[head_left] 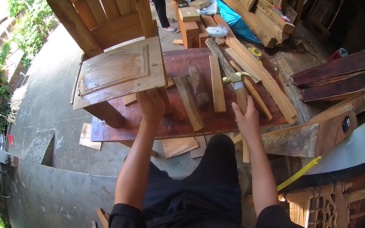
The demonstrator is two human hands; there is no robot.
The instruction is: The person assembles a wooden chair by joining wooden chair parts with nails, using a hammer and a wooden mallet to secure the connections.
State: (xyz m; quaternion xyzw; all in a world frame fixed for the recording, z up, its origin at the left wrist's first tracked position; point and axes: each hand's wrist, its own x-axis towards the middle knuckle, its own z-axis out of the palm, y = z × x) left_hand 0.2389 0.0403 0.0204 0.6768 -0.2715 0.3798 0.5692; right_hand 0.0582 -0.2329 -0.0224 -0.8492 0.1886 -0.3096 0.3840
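At the near edge of the tabletop, the left hand is closed on the lower edge of a panelled wooden door, thumb and fingers wrapped up around it, so that the panel stands out flat and level over the tabletop's left end and overhangs its left corner. The right hand is closed around the wooden handle of a claw hammer, whose metal head lies over the tabletop just beyond the knuckles while the handle's free end sticks down past the near edge toward the person's knee. Between the two hands, lying on the dark red board that forms the tabletop, are several short wood pieces set side by side, running from the near edge toward the far one (one of them is a straight pale slat just left of the hammer). To the right of the hammer, longer planks lie slanted across the tabletop's right end, with a yellow tape measure near their far ends. Beyond the far edge stand a slatted wooden frame and a stack of timber with a blue sheet. At the far end of that stack another person stands, seen only from the waist down. Off the tabletop's right side lie dark beams, and wood offcuts are scattered on the concrete floor below the near edge.
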